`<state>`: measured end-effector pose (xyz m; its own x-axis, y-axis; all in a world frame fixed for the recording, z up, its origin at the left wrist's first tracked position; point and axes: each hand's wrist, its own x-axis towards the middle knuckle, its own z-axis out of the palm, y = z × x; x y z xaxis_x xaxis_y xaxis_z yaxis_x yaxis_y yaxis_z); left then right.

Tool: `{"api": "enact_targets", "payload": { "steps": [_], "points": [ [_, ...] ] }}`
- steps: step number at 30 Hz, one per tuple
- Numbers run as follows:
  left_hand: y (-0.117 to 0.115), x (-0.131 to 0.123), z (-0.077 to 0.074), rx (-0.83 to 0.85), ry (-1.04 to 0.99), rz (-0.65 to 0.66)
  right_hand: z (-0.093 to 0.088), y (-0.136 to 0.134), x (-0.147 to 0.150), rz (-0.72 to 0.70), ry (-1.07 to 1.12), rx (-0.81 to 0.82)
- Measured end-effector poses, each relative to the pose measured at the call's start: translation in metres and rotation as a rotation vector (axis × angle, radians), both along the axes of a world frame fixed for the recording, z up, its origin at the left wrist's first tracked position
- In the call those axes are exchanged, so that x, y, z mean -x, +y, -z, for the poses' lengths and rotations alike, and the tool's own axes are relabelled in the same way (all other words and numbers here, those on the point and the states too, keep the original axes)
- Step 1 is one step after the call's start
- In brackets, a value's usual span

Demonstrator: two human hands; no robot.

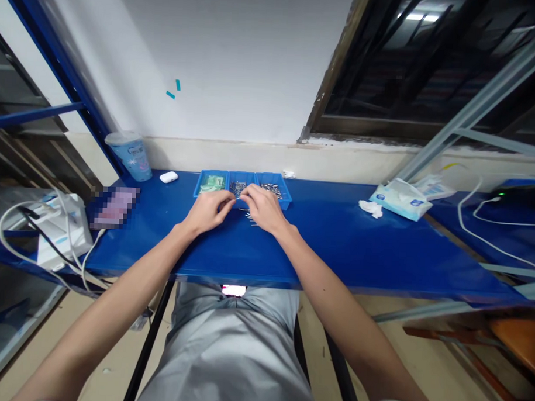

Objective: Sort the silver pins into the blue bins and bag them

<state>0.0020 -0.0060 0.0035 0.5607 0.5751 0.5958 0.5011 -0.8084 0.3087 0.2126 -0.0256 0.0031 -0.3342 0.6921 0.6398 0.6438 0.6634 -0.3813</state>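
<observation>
My left hand (211,211) and my right hand (264,207) meet just in front of three joined blue bins. Both have thumb and fingers pinched together, with the fingertips almost touching. Something thin may be between them, but it is too small to make out. The left bin (197,189) contains small green and whitish pieces. Thin metal pieces, like screws or pins, fill the middle bin and the right bin (287,200), the middle one partly hidden by my fingers. Several more slim metal pieces (249,217) lie on the blue table beside my right hand.
On the blue table (336,244), a patterned cup (131,158), a white case (169,177) and a blurred pink item (117,207) stand left, near a white power strip (64,234) with cables. Rightward are crumpled tissue (371,209) and a tissue pack (401,199). A wall rises behind.
</observation>
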Motion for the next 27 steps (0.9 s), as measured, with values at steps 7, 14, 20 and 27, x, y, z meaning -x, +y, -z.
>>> {"api": "enact_targets", "payload": {
  "steps": [7,14,20,27],
  "points": [
    [-0.005,-0.006,0.003,-0.108,0.044,0.061,-0.002,-0.001,0.007,0.099,-0.007,0.08],
    [-0.003,-0.004,0.0,-0.048,-0.085,-0.007,-0.006,0.003,-0.001,0.078,0.066,-0.01],
    [-0.001,-0.006,0.006,0.079,0.163,-0.023,-0.018,0.001,-0.02,0.323,0.322,-0.294],
    [-0.006,-0.021,0.011,0.08,0.517,-0.159,-0.017,0.012,-0.036,0.631,0.251,-0.31]
  ]
}}
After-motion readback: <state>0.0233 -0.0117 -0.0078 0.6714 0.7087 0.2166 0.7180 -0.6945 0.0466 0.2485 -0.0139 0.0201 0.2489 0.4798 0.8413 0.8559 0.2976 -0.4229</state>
